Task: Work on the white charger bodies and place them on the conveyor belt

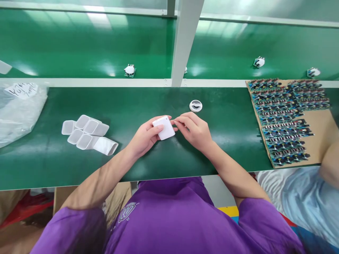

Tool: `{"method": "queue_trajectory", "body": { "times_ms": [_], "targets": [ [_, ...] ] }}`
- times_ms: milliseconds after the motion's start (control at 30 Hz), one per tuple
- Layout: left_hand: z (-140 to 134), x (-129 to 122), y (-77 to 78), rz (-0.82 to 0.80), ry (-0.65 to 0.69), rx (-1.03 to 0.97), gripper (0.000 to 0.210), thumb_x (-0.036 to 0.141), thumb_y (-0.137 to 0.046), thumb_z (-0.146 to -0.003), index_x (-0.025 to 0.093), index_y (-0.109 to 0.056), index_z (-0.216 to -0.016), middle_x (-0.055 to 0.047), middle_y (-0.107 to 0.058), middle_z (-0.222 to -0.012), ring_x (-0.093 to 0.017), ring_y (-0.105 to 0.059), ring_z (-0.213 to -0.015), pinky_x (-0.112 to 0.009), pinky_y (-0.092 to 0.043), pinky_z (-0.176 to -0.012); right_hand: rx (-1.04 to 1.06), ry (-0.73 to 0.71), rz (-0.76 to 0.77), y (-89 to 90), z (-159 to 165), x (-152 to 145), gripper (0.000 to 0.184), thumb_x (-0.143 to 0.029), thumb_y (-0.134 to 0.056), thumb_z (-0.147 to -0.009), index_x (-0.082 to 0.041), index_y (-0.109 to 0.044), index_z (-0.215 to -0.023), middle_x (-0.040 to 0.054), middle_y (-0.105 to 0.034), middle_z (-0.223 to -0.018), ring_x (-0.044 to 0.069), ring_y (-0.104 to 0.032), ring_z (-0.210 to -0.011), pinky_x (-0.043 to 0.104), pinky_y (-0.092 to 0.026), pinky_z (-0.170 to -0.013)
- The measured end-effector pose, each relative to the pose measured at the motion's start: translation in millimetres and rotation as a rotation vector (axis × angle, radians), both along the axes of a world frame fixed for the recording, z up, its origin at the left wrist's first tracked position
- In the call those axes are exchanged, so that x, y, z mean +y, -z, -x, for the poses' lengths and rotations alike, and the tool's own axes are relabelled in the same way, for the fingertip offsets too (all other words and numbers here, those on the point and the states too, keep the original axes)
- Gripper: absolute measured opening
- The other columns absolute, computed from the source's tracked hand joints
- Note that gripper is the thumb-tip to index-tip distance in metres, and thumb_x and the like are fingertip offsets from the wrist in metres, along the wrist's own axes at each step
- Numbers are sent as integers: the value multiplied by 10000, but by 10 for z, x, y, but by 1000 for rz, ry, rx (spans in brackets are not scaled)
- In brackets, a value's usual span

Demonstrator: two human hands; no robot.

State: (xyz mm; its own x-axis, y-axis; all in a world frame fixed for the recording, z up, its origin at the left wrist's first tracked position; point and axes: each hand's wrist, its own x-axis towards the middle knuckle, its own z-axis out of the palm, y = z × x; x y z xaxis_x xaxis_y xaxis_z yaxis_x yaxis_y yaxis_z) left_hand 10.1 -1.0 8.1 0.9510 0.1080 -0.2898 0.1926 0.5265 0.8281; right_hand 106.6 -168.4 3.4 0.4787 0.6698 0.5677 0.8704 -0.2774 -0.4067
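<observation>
My left hand (145, 137) grips a small white plastic housing (164, 127) just above the green bench, near its front middle. My right hand (194, 130) touches the housing's right end with its fingertips, holding nothing of its own that I can see. A round white cap (196, 105) lies on the bench just beyond my right hand. To the left, several empty white housings (88, 134) lie clustered on their sides.
A cardboard sheet (319, 123) covered with rows of circuit boards (284, 120) lies at the right. A clear plastic bag (18, 111) sits at far left. Small assembled parts (129, 70) rest on the rear belt behind a grey post (184, 42). Another person's arm (329, 160) shows at right.
</observation>
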Motion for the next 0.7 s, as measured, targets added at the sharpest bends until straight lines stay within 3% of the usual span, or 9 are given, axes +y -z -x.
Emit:
{"method": "queue_trajectory", "body": {
  "times_ms": [267,500,700],
  "targets": [
    [7,26,38,-167,73,-58,491,487,-777,-742,210,-671,-1134,-121,-747,-1131,-310,-731,-1010,-436,-618,-849,-100,45,105,-24,18,-29,265,-196,-458,-1010,-185,-701,-904,46,-705,-865,123,-654,-747,220,-520,-646],
    [27,-9,34,-335,50,-184,465,455,-765,-774,223,-634,-1154,-104,-725,-1203,-251,-713,-1065,-342,-608,-865,335,-37,-156,-162,84,-39,155,-233,-560,-966,-179,-691,-902,41,-700,-904,107,-651,-730,198,-571,-576],
    [41,-63,42,-476,23,-265,454,410,-754,-795,229,-589,-1178,-114,-685,-1280,-244,-669,-1156,-340,-593,-896,231,-17,-193,-211,152,-43,136,-222,-573,-962,-203,-699,-916,33,-710,-893,116,-655,-738,237,-586,-649]
  ]
}}
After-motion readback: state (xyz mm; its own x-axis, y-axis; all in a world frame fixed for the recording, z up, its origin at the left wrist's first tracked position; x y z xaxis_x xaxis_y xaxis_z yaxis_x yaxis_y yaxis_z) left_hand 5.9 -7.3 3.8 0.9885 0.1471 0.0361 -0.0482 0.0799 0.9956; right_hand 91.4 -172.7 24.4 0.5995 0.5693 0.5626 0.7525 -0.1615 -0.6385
